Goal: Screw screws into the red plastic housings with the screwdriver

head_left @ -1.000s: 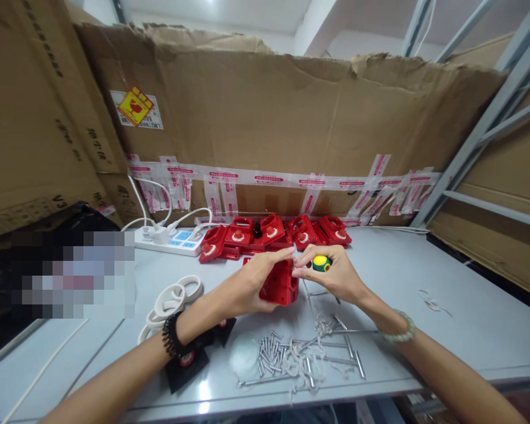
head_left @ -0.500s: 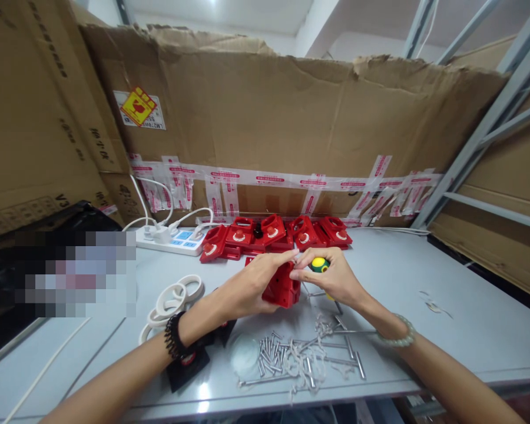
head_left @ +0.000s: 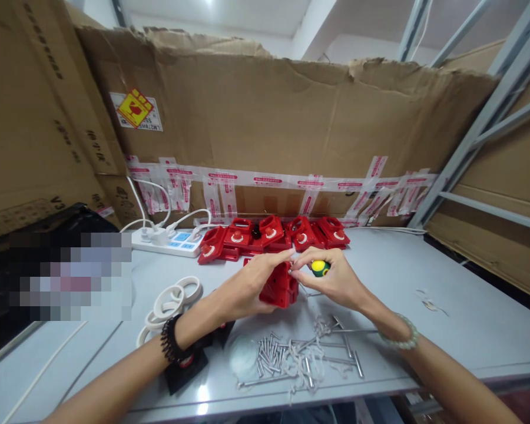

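My left hand (head_left: 241, 287) is closed around a red plastic housing (head_left: 274, 288), tilted so that its hollow inside faces me. At the housing's upper right edge, the thumb and forefinger of my right hand (head_left: 342, 284) are pinched together; a tiny silvery bit shows at their tips, too small to name for sure. A screwdriver with a yellow and green handle (head_left: 320, 268) is tucked in that same hand, its shaft mostly hidden. Below the hands lie a pile of metal screws (head_left: 270, 356) and several T-shaped metal rods (head_left: 347, 338) tangled with whitish string (head_left: 307, 356).
Red housings with round red knobs (head_left: 271, 234) line the back of the table, beside a white power strip (head_left: 181, 242). White rings (head_left: 168, 301) and black pieces (head_left: 185, 371) lie at left. A tall cardboard box (head_left: 256, 118) walls the back; a metal rack (head_left: 463, 141) stands right.
The whole view has shifted slightly. Both hands keep nearly the same hold on the red housing and screwdriver, with the right fingertips a touch lower at the housing's edge.
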`<action>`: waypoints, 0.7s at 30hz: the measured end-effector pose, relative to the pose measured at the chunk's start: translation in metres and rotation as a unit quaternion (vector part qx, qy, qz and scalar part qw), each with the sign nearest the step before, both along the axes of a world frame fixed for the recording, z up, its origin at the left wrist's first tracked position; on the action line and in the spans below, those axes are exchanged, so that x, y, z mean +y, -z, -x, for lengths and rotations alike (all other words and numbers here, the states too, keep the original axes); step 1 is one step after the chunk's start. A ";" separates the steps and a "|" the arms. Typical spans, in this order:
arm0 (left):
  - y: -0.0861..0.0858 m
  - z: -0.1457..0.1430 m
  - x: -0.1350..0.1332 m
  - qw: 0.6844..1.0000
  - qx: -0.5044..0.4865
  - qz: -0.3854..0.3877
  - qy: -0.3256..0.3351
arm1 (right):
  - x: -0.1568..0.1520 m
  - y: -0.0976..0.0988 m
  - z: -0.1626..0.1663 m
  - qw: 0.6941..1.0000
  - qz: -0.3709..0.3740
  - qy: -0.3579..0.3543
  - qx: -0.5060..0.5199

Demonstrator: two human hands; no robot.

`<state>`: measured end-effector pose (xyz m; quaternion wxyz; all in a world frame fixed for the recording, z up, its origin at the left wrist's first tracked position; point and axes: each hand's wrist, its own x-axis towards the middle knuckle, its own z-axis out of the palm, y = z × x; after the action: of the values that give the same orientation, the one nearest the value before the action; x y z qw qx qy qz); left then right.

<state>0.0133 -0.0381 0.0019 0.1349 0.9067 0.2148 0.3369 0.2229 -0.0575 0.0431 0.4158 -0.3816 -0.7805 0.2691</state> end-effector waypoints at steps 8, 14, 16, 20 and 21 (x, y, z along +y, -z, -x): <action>0.001 0.000 0.001 1.000 -0.003 -0.017 -0.004 | -0.004 0.000 0.004 0.999 -0.016 0.023 -0.029; -0.004 0.000 -0.001 1.000 -0.019 -0.001 0.012 | -0.001 -0.002 0.003 0.999 0.015 0.039 0.035; -0.005 0.000 -0.002 1.000 -0.018 0.010 0.010 | -0.001 -0.007 -0.001 0.995 -0.005 0.072 0.075; -0.005 0.001 -0.002 1.000 -0.005 0.019 -0.004 | -0.006 -0.021 -0.015 0.958 -0.047 0.118 0.256; -0.006 0.001 -0.001 1.000 -0.003 0.016 -0.004 | -0.007 -0.025 -0.018 0.943 -0.053 0.109 0.311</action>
<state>0.0122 -0.0396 0.0077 0.1487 0.9026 0.2230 0.3369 0.2410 -0.0649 0.0682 0.6841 -0.3389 -0.5791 0.2860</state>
